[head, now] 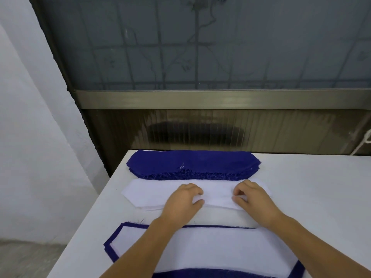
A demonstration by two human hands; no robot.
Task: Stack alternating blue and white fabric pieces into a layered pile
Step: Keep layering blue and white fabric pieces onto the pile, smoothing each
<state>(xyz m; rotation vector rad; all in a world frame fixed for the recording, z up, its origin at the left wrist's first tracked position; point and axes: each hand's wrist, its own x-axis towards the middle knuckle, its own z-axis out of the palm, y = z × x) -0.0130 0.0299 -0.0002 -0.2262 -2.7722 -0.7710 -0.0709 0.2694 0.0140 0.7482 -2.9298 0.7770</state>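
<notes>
A pile of blue fabric pieces (192,164) lies at the table's far edge, its near edge frayed. In front of it sits a pile of white pieces (148,192). Both my hands are on this white pile. My left hand (183,199) pinches the near edge of the top white piece with curled fingers. My right hand (251,195) pinches the same piece further right, and its edge is slightly lifted. Close to me lies the layered pile (210,249), with a white piece on top and blue borders showing around it.
The white table (311,197) has bare surface to the right of the piles. Its left edge drops to the floor beside a white wall. A dark ribbed panel and a window stand right behind the far edge.
</notes>
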